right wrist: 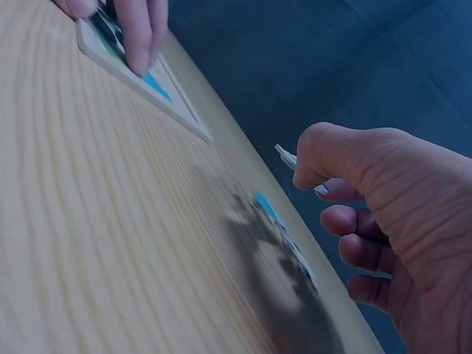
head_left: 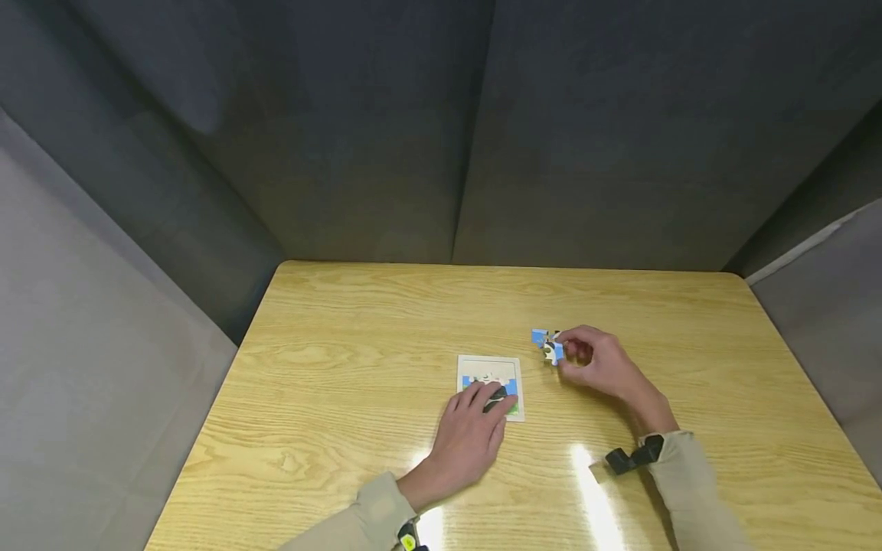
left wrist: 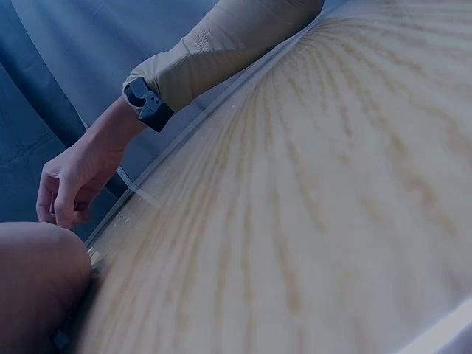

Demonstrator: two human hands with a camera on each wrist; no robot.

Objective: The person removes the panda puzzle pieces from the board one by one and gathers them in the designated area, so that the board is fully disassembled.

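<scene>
1. A small square puzzle board (head_left: 491,386) is seen lying flat on the light wooden table (head_left: 331,398), near the middle and towards the near edge.
2. The left hand (head_left: 472,432) is laid on the board's near part with its fingers (head_left: 482,396) straight and relaxed; nothing is gripped by it, and the board is only pressed or touched.
3. Part of the picture on the board, in blue, white and green, is left uncovered beyond the fingertips.
4. In the right wrist view the same board (right wrist: 158,92) is shown at the top left, with the left fingers (right wrist: 140,33) resting on it.
5. The right hand (head_left: 596,363) is held to the right of the board, well apart from the left hand, with its fingers curled.
6. A puzzle piece (right wrist: 289,161) is pinched between the right thumb and forefinger and is raised off the table.
7. Further loose pieces (head_left: 547,346), blue and white, are seen on the table just beside the right fingertips; in the right wrist view they (right wrist: 284,236) lie below the hand, blurred.
8. Whether the held piece is touching the loose ones cannot be told from the head view.
9. Beige sleeves (head_left: 689,474) are worn on both arms, and a dark strap (head_left: 630,458) is fastened at the right wrist.
10. The table is enclosed by dark grey padded walls (head_left: 441,130).
</scene>
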